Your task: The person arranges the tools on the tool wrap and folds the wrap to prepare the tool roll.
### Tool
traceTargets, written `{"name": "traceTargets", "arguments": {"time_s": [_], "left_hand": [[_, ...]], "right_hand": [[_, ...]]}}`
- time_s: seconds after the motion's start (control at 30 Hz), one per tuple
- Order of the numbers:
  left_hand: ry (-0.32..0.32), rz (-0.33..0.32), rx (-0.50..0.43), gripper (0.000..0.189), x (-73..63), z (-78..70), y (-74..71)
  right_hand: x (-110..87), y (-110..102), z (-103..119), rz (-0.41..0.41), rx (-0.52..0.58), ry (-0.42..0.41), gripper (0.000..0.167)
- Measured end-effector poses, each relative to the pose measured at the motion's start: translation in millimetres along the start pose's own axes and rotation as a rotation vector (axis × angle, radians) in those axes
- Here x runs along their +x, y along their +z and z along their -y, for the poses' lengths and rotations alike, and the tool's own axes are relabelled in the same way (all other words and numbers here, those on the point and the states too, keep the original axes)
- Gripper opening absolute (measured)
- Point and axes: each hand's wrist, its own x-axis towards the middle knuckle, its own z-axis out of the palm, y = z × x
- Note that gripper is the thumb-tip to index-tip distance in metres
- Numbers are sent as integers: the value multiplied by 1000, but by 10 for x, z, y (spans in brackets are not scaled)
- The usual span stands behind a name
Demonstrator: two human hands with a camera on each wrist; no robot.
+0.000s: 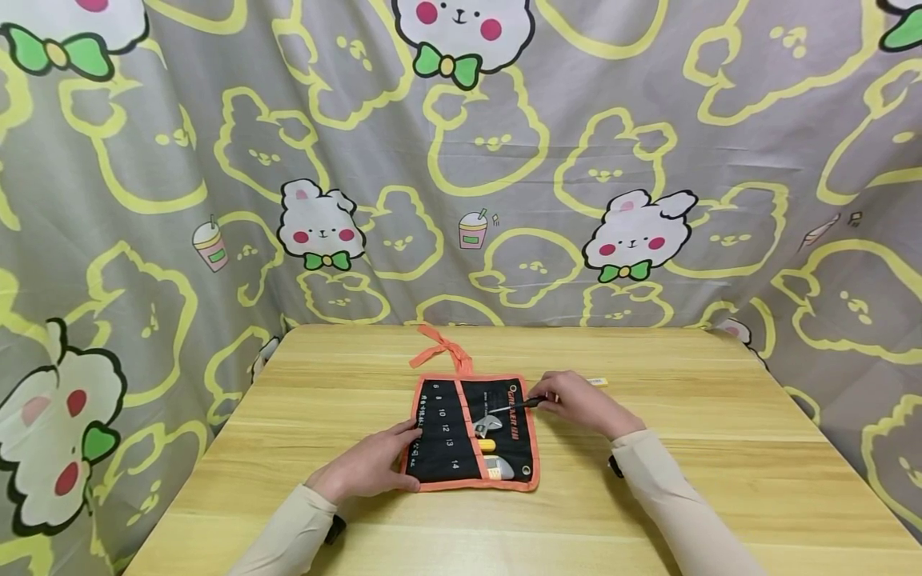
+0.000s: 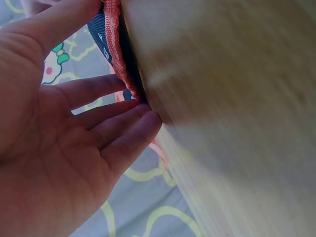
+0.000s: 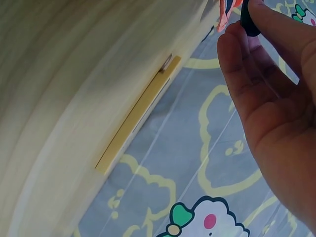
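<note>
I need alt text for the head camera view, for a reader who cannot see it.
The right hand holds a thin, black-handled tool over an orange-trimmed black fabric pouch, whose left edge the left hand touches. The pouch lies on a light wooden table; a silver metal wrench head shows in it.

Matt cloth pouch [image 1: 461,444], wooden table [image 1: 504,532]

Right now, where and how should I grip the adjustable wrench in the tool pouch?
Pinch the adjustable wrench by its exposed head, probably from above and the right: it pokes rightward from the tool pouch, which hides the handle. Your right hand pinches a black-handled screwdriver nearby, so perhaps clear that first.
</note>
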Motion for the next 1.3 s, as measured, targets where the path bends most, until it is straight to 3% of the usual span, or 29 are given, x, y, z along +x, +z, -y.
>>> {"name": "traceTargets", "arguments": {"time_s": [0.47, 0.73, 1.3], "left_hand": [[-1, -3, -9, 83, -10, 5, 2], [-7, -5, -5, 84, -7, 8, 4], [-3, -5, 6, 84, 8, 6, 0]], "right_hand": [[51, 110, 71, -10, -11, -1, 14], [121, 139, 147, 8, 15, 62, 9], [227, 230, 228, 29, 21, 37, 12]]}}
